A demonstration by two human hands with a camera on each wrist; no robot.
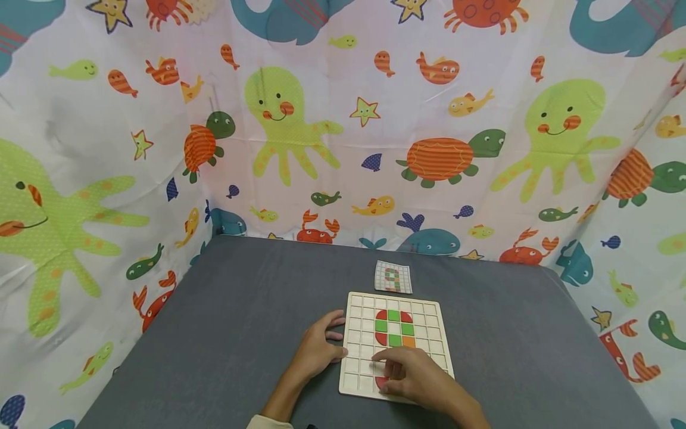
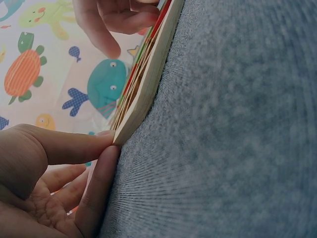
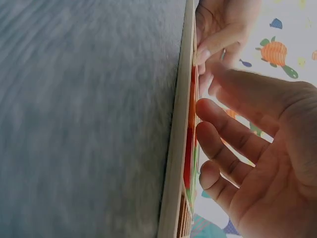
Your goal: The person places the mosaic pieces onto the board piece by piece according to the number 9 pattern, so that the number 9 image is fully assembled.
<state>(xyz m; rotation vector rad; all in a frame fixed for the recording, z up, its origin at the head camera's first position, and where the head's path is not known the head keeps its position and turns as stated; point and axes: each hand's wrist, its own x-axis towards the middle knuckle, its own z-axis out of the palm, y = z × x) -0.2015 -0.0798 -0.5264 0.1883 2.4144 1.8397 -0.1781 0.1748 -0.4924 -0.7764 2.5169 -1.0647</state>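
A square wooden grid board (image 1: pixel 359 333) lies flat on the grey table. Near its middle, red rounded pieces, green squares and an orange square (image 1: pixel 408 342) form a ring around a bare cell. Another red piece (image 1: pixel 381 381) shows near the front edge, partly covered by my right hand (image 1: pixel 412 378). That hand is over the board's front part with loosely bent fingers; the right wrist view shows nothing between the fingers (image 3: pixel 210 131). My left hand (image 1: pixel 316 348) rests at the board's left edge, thumb and fingertips touching it. What lies under the right palm is hidden in the head view.
Behind the board lies a small printed card (image 1: pixel 393 277) with a coloured grid pattern. Grey cloth covers the table (image 1: pixel 257 310). A curtain (image 1: pixel 343 149) printed with sea animals hangs along the back and both sides.
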